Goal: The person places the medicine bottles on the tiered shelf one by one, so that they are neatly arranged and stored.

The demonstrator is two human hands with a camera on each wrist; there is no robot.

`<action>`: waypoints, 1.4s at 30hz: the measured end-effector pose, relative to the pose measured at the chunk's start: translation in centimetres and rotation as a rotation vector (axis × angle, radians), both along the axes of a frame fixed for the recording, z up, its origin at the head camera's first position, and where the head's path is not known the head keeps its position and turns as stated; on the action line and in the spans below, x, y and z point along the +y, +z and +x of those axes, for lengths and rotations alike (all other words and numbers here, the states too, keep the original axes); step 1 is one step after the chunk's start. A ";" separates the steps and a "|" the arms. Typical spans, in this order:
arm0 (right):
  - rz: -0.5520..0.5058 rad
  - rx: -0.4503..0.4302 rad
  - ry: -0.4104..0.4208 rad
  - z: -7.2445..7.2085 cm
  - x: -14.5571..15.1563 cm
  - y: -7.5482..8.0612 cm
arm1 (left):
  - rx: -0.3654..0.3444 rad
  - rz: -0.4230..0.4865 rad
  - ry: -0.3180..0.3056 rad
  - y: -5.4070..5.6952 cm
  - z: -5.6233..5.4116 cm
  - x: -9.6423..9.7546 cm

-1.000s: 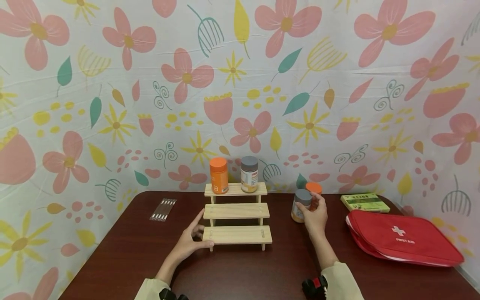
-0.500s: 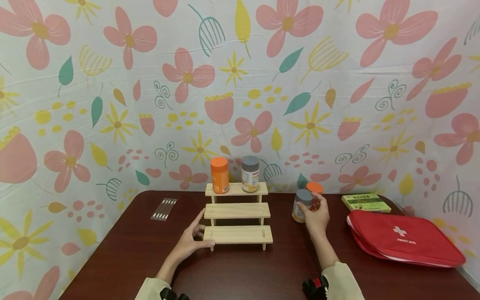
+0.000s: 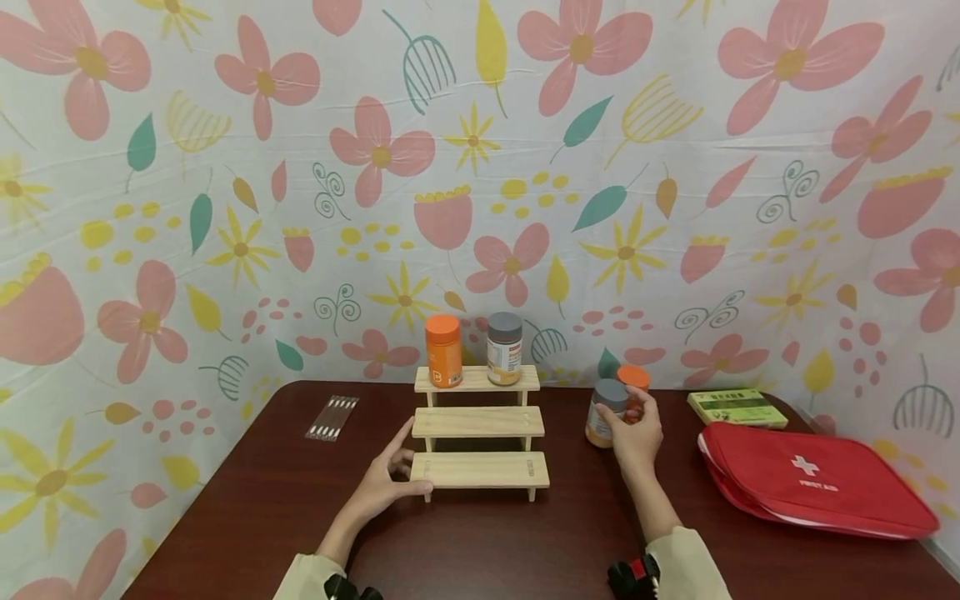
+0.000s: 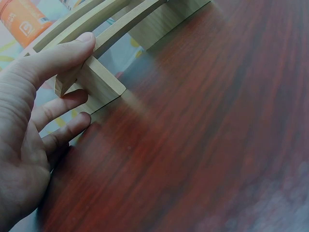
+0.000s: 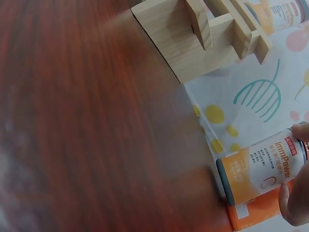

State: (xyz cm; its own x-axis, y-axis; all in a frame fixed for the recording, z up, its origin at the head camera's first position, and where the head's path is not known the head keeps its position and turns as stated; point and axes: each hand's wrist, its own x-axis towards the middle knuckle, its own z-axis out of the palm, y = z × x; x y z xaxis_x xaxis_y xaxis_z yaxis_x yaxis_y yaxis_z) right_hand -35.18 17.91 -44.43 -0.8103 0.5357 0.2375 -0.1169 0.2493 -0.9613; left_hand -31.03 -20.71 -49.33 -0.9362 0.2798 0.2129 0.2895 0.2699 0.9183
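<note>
In the head view, my left hand point(image 3: 384, 481) grips the left end of the lowest step of a three-tier wooden display stand point(image 3: 480, 469). The left wrist view has the thumb point(image 4: 72, 50) over the board's end and other fingers below it. On the top tier stand an orange bottle point(image 3: 444, 360) and a grey-capped supplement bottle point(image 3: 504, 354). To the right of the stand, my right hand point(image 3: 637, 432) holds another grey-capped supplement bottle point(image 5: 263, 166) between thumb and fingers. Right behind that one is a second orange bottle point(image 3: 633, 377), partly hidden by it and the hand.
A red first-aid bag point(image 3: 817, 483) lies at the right, with a yellow-green box point(image 3: 737, 408) behind it. A clear pack of cotton swabs point(image 3: 332, 417) lies on the dark wooden table point(image 3: 495, 550) at the left. Behind the table hangs a flowered cloth point(image 3: 465, 167).
The whole head view has shifted slightly, so everything appears a little further right. Both hands keep their holds, and the bottles and stand stay where they were.
</note>
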 end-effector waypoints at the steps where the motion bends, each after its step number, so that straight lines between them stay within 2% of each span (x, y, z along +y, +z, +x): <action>1: 0.002 0.002 0.003 0.0 0.0 0.0 | 0.002 0.000 0.000 0.0 0.0 0.0; 16: 0.000 0.053 0.036 0.5 -1.2 1.3 | 0.013 -0.002 0.005 0.3 0.0 0.0; 27: -0.033 0.096 0.055 1.2 -1.4 2.2 | -0.009 -0.010 0.012 0.2 -0.1 0.2; 42: -0.062 0.217 0.095 1.7 -2.2 3.7 | -0.001 -0.003 0.015 0.2 0.1 0.2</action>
